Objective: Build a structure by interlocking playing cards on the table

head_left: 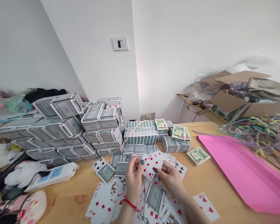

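Gripping a small fan of playing cards (pixel 152 162) between left hand (pixel 133 179) and right hand (pixel 170 176) — both closed on it, dark-nailed thumbs pressed on the faces. Held just above the wooden table (pixel 67 194), front centre, directly over a heap of loose cards (pixel 105 202). Faces up: white, glossy, red diamond pips; thin, rectangular, rounded corners. In the heap, several lying face down, showing grey-green patterned backs. Red cord bracelet (pixel 130 203) on left wrist. Behind the hands: wrapped deck bricks (pixel 60 130) stacked in uneven piles — boxy, same patterned print. Right of the hands, well apart: smooth pink sheet (pixel 242 174), then a tangle of fuzzy pipe cleaners (pixel 261 133).
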`<state>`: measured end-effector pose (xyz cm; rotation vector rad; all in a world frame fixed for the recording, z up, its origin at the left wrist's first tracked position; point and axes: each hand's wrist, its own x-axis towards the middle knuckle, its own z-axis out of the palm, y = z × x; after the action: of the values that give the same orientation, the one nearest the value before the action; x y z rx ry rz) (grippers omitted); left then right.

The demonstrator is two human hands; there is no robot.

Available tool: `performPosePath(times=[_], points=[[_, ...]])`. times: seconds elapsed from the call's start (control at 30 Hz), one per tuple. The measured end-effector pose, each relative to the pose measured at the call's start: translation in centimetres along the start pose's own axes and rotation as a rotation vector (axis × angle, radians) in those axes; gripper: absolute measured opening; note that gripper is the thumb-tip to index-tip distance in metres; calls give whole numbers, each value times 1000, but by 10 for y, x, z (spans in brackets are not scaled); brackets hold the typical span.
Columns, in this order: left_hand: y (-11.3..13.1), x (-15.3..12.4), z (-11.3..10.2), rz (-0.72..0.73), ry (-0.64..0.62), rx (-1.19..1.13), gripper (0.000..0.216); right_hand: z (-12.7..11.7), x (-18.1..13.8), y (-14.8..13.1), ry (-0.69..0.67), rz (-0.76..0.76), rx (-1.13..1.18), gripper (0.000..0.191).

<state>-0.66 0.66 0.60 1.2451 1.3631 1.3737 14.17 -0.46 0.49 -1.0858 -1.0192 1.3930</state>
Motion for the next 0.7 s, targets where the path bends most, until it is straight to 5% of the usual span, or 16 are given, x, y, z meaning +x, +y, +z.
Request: performPosePath(times=[0.43,0.7], points=[[0,-1,1,-31,-196,65,30,-4,4,3,107,15,-199,41],[2,0,2,-59,-175,55,30,-2,3,2,157,17,-275,44]])
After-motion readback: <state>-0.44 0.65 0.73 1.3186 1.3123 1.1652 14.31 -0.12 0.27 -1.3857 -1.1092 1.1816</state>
